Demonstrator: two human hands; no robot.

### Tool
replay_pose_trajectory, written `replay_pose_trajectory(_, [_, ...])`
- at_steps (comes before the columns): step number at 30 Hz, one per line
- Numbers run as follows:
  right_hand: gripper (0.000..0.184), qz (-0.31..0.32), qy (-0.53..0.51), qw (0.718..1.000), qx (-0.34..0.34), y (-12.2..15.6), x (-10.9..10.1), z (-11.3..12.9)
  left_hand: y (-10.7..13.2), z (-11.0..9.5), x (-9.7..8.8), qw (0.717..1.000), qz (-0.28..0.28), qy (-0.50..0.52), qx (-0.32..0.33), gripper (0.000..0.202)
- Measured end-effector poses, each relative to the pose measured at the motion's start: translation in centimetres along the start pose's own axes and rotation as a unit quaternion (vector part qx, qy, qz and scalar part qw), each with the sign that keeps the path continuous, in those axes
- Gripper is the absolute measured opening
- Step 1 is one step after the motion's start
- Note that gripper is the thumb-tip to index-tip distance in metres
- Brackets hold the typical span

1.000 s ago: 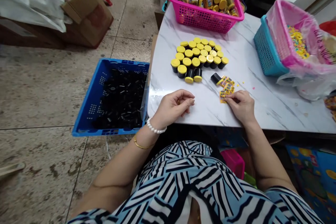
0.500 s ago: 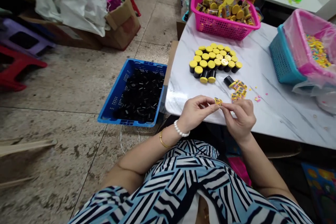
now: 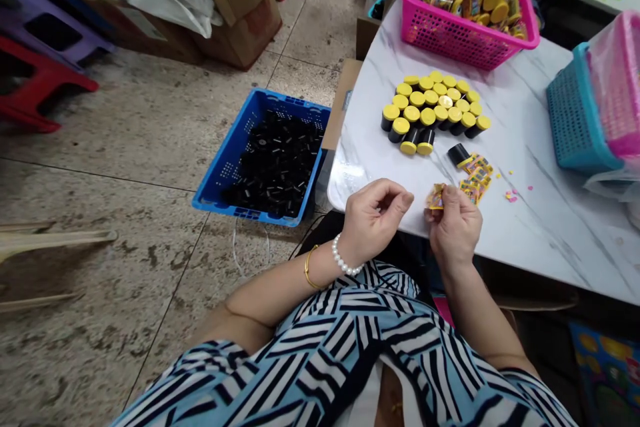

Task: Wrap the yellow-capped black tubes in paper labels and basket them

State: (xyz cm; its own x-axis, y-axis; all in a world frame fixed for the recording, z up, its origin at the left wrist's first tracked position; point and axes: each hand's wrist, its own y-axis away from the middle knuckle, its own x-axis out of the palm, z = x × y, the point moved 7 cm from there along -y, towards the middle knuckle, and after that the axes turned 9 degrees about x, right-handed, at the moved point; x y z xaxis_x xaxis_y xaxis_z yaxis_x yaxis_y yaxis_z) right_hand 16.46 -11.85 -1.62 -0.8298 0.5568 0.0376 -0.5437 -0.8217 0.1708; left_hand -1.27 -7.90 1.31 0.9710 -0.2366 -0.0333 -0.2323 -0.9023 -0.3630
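Over the table's front edge, my right hand point(image 3: 456, 223) pinches a small yellow printed label point(image 3: 437, 197) between thumb and fingers. My left hand point(image 3: 373, 217) is beside it, apart from the label, its thumb and fingertips pressed together; anything between them is too small to make out. More yellow printed labels point(image 3: 475, 180) lie in a loose pile just beyond my right hand. Against that pile a black jar with a yellow lid point(image 3: 458, 155) lies on its side. Farther back stand several black jars with yellow lids point(image 3: 431, 99) in a close group, with two tipped over at the front.
A pink basket point(image 3: 465, 43) of labelled jars sits at the table's point(image 3: 525, 120) back. To the right are stacked teal point(image 3: 575, 110) and pink baskets. Small pink and yellow bits point(image 3: 511, 196) are scattered nearby. On the floor at left, a blue crate point(image 3: 215, 177) holds black pieces.
The hands have come apart; both were at the label before. It is now in my right hand alone, turned more to face up. The camera view has shifted slightly.
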Motion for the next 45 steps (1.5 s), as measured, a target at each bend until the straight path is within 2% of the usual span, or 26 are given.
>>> replay_pose_trajectory(5, [0.044,-0.031,0.024,0.999,-0.002,-0.2,0.0,-0.6,0.2,-1.3,-0.2,1.000,0.002,-0.002,0.020,0.035])
replay_pose_trajectory(9, [0.043,-0.037,0.055,0.998,-0.021,0.1,0.0,-0.6,-0.4,-0.6,0.2,1.000,0.012,0.012,0.014,0.032])
replay_pose_trajectory(12, [0.042,-0.034,0.109,0.991,-0.064,0.5,0.0,-0.1,-0.9,0.4,0.4,1.000,0.020,0.020,-0.008,0.029])
replay_pose_trajectory(14, [0.038,-0.033,0.177,0.974,-0.135,1.1,0.1,0.8,-1.1,1.0,0.3,0.999,0.013,0.020,-0.024,0.029])
replay_pose_trajectory(18, [0.024,-0.022,0.297,0.905,-0.303,2.7,1.1,2.6,-1.2,1.4,-0.4,0.999,-0.022,0.025,-0.031,0.023])
replay_pose_trajectory(21, [0.019,0.034,0.334,0.879,-0.340,2.7,2.0,3.1,-1.0,2.3,-0.6,0.992,-0.033,0.080,-0.091,0.020])
replay_pose_trajectory(23, [0.021,0.063,0.355,0.871,-0.334,1.5,2.0,3.8,-0.8,3.3,-0.5,0.977,-0.027,0.135,-0.162,0.023])
replay_pose_trajectory(24, [0.023,0.058,0.371,0.865,-0.334,0.5,1.6,4.4,-0.6,3.8,-0.5,0.967,-0.027,0.161,-0.198,0.026])
replay_pose_trajectory(26, [0.030,0.010,0.421,0.840,-0.341,-2.2,0.2,5.7,-0.5,4.6,-0.6,0.944,-0.027,0.204,-0.257,0.029])
replay_pose_trajectory(28, [0.040,-0.049,0.488,0.804,-0.337,-5.4,-1.3,6.4,-0.6,5.3,-0.7,0.922,-0.023,0.240,-0.303,0.030])
replay_pose_trajectory(30, [0.043,-0.071,0.544,0.772,-0.320,-8.2,-2.3,6.1,-0.7,5.5,-0.8,0.901,-0.007,0.274,-0.337,0.033])
replay_pose_trajectory(32, [0.036,-0.070,0.571,0.756,-0.312,-9.6,-2.6,5.5,-0.9,5.6,-0.8,0.883,0.010,0.303,-0.359,0.031])
replay_pose_trajectory(34, [0.032,-0.065,0.549,0.771,-0.316,-9.3,-2.6,5.5,-1.1,5.6,-0.9,0.868,0.017,0.325,-0.374,0.025])
replay_pose_trajectory(35, [0.032,-0.055,0.515,0.797,-0.313,-8.7,-2.5,5.7,-1.2,5.5,-1.0,0.862,0.017,0.335,-0.380,0.021])
replay_pose_trajectory(38, [0.037,0.047,0.316,0.917,-0.238,-6.4,-2.2,6.2,-1.4,5.6,-1.1,0.850,0.011,0.359,-0.385,0.014])
replay_pose_trajectory(39, [0.038,0.094,0.241,0.946,-0.196,-5.6,-1.9,6.2,-1.5,5.6,-1.0,0.848,0.010,0.364,-0.386,0.013])
replay_pose_trajectory(40, [0.041,0.135,0.180,0.961,-0.159,-4.8,-1.6,6.1,-1.5,5.6,-1.0,0.846,0.009,0.366,-0.389,0.013])
replay_pose_trajectory(42, [0.048,0.180,0.114,0.969,-0.122,-3.5,-1.0,6.1,-1.5,5.7,-0.8,0.843,0.008,0.366,-0.393,0.017])
replay_pose_trajectory(45, [0.050,0.194,0.105,0.968,-0.123,-2.5,-0.2,6.0,-1.6,5.8,-0.5,0.844,0.009,0.366,-0.393,0.019])
